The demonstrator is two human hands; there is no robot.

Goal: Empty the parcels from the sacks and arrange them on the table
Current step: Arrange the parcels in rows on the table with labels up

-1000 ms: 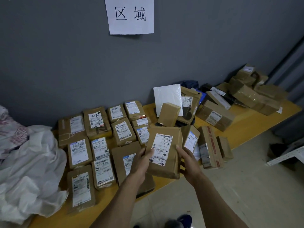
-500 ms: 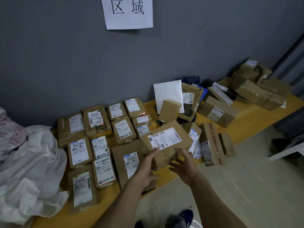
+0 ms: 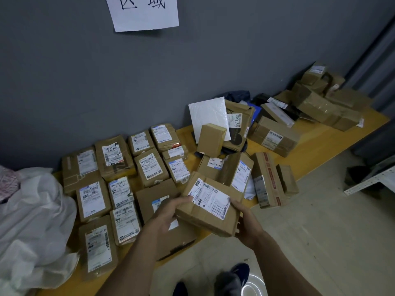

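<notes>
Both hands hold one brown cardboard parcel [image 3: 210, 212] with a large white shipping label on its upper face. It sits at the front edge of the long yellow wooden table [image 3: 329, 135], tilted and label up, its near corner overhanging the edge. The left hand [image 3: 168, 216] grips the parcel's left side, with the thumb lying on top beside the label and the fingers out of sight beneath. The right hand [image 3: 245, 223] is curled round the near right corner, thumb on the upper edge. Whether the parcel's underside touches the table cannot be told.

Partly under the left hand lies a flat brown cardboard box [image 3: 157, 196], flat on the table. To its left, small brown labelled parcels [image 3: 119, 174] lie in tidy rows, labels up and close together, reaching back to the grey wall [image 3: 85, 82]. A crumpled white plastic sack [image 3: 36, 214] is heaped at the left end of the table.

Just behind the held parcel an upright brown box with a white label [image 3: 237, 171] stands, and to its right a tall brown carton with red tape [image 3: 268, 180] stands on end. Further back a white padded envelope [image 3: 208, 116] leans against the wall, with a plain brown box [image 3: 210, 139] propped against it. A loose pile of larger brown cartons [image 3: 327, 107] fills the far right end. A white paper sign [image 3: 145, 13] with black characters hangs on the wall above
</notes>
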